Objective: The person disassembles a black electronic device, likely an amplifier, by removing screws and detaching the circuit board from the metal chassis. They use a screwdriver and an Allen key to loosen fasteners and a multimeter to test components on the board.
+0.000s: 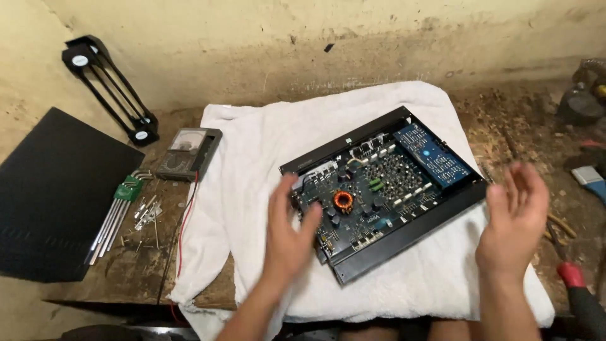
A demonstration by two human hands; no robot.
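Observation:
An opened black amplifier chassis lies tilted on a white towel, its circuit board exposed with a copper coil and a blue sub-board. My left hand hovers open at the chassis's left end, fingers spread, holding nothing. My right hand is open beside the chassis's right corner, palm turned inward, also holding nothing.
On the wooden bench left of the towel lie a set of hex keys, loose screws, an analogue multimeter with red and black leads, a black panel and a black frame. A red-handled tool lies at right.

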